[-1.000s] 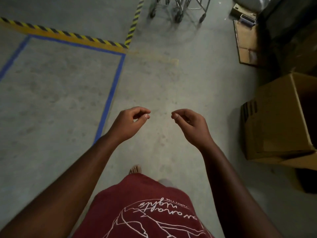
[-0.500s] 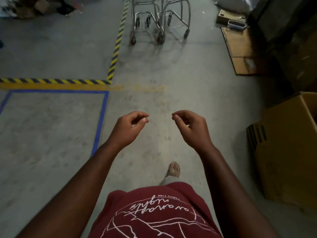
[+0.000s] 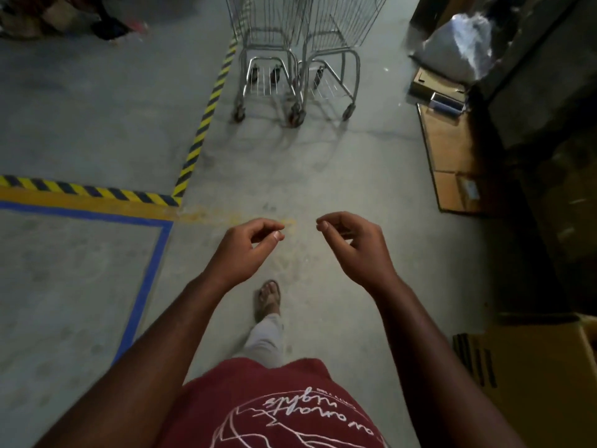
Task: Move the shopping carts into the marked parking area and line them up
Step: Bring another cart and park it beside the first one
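Note:
Two metal wire shopping carts stand side by side at the top of the view, the left cart (image 3: pixel 265 59) and the right cart (image 3: pixel 336 56), facing me. A blue tape outline (image 3: pixel 155 263) marks the parking area on the floor at the left. My left hand (image 3: pixel 245 250) and my right hand (image 3: pixel 352 247) are held out in front of me above bare floor, well short of the carts. Both have loosely curled fingers and hold nothing.
Yellow-black hazard tape (image 3: pixel 203 124) runs along the floor toward the carts and along the blue outline's far side. Flattened cardboard (image 3: pixel 452 156), a plastic bag (image 3: pixel 458 43) and an open cardboard box (image 3: pixel 536 383) line the right side. My sandalled foot (image 3: pixel 268 299) steps forward.
I have walked toward the carts; they have come nearer and larger in view, and the blue outline has slid back to my left. My hands keep the same loosely curled pose.

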